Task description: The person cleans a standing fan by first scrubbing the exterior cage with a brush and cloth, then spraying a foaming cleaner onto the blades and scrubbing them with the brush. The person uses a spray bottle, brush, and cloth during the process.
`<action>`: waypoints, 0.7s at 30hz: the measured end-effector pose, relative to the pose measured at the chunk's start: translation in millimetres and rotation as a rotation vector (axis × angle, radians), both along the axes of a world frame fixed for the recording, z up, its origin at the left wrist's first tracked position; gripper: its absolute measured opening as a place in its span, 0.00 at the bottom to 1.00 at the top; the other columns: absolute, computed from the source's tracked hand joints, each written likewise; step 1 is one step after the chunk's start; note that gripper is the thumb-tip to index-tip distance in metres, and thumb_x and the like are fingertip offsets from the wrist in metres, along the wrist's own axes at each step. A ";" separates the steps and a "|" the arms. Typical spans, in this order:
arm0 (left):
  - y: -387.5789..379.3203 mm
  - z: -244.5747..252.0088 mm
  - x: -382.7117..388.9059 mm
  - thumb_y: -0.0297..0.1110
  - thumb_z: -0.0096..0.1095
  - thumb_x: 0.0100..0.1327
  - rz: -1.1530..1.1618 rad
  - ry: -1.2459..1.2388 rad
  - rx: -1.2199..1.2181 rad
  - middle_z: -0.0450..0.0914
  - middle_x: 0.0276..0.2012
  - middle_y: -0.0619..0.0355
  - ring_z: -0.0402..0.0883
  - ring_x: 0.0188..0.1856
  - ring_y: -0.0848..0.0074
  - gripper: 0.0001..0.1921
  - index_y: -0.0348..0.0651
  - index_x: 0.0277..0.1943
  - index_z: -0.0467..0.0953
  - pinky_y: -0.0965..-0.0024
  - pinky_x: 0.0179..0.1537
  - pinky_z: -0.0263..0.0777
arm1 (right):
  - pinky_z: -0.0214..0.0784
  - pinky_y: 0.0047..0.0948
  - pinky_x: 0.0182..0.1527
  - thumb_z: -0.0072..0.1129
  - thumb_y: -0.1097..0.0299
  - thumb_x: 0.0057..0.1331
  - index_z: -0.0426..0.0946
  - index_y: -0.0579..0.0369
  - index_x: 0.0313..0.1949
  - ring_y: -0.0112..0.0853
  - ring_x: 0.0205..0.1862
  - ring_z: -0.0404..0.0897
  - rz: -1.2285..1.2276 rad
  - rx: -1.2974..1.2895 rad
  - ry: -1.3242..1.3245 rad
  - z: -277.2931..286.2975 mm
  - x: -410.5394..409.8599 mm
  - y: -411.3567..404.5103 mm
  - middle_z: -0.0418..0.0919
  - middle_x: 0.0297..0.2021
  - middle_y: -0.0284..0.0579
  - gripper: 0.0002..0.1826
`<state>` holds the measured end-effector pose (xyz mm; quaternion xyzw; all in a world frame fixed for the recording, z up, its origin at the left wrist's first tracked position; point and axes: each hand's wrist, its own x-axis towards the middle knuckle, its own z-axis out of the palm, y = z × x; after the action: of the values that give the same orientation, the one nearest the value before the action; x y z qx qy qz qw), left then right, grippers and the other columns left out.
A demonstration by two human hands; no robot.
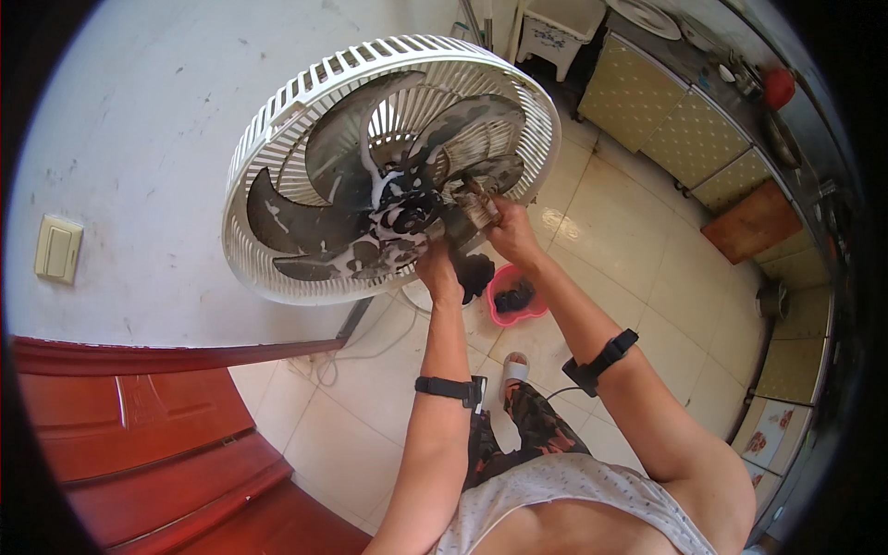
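Note:
An electric fan stands in front of me, its white plastic rear grille (243, 270) around dark blades (298, 222) streaked with white suds. More suds cover the black hub (414, 211). My left hand (438, 267) is at the lower blade just below the hub, its fingertips partly hidden; whether it grips the blade I cannot tell. In my right hand (510, 229) is a dirty, bristled brush (477, 205), held near the right-hand blades. Behind my left wrist shows the fan's black motor housing (476, 276).
A pink basin (505, 318) with something dark inside sits on the tiled floor near my foot. A loose cable (368, 357) lies left of it. The wall (139, 159) and red door (139, 430) are at left, kitchen cabinets (694, 139) and a leaning wooden board (753, 222) at right.

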<state>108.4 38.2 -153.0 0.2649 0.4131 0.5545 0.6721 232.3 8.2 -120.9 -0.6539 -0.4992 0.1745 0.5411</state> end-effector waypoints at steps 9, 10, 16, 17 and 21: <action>4.0 -21.3 -24.2 0.31 0.58 0.59 -0.084 0.054 -0.073 0.79 0.28 0.56 0.75 0.27 0.77 0.11 0.29 0.36 0.79 0.73 0.29 0.69 | 0.64 0.31 0.30 0.56 0.79 0.54 0.75 0.64 0.33 0.36 0.26 0.70 -0.007 -0.055 0.102 -7.9 -3.6 3.7 0.73 0.25 0.49 0.06; 6.0 -26.4 -25.0 0.30 0.58 0.59 -0.072 0.065 -0.090 0.79 0.29 0.56 0.75 0.27 0.77 0.11 0.28 0.36 0.79 0.73 0.30 0.69 | 0.65 0.35 0.32 0.56 0.78 0.53 0.75 0.64 0.32 0.45 0.26 0.72 -0.024 -0.084 0.130 -7.6 -4.0 3.8 0.74 0.27 0.60 0.06; 4.8 -56.8 -39.1 0.27 0.57 0.57 -0.065 0.302 -0.104 0.81 0.33 0.56 0.77 0.32 0.76 0.08 0.30 0.34 0.79 0.73 0.39 0.70 | 0.62 0.25 0.24 0.49 0.83 0.53 0.75 0.62 0.33 0.21 0.23 0.68 -0.037 -0.057 0.019 0.7 -0.3 2.6 0.71 0.19 0.33 0.08; 2.4 -59.0 -40.0 0.27 0.57 0.57 -0.077 0.276 -0.045 0.81 0.33 0.56 0.77 0.33 0.77 0.08 0.30 0.34 0.79 0.73 0.39 0.69 | 0.62 0.25 0.24 0.49 0.82 0.53 0.75 0.62 0.33 0.21 0.23 0.69 -0.027 -0.053 0.006 2.3 0.8 2.2 0.71 0.19 0.34 0.08; -6.1 -51.8 -28.7 0.30 0.59 0.57 -0.041 0.439 0.093 0.82 0.31 0.54 0.79 0.34 0.72 0.09 0.31 0.33 0.78 0.69 0.38 0.70 | 0.62 0.26 0.23 0.51 0.82 0.53 0.75 0.62 0.32 0.21 0.22 0.69 -0.014 -0.087 0.037 4.6 0.0 0.9 0.72 0.19 0.35 0.06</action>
<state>79.7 32.1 -204.7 0.4183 0.5181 0.4880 0.5643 232.3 9.1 -116.3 -0.6770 -0.4765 0.2043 0.5224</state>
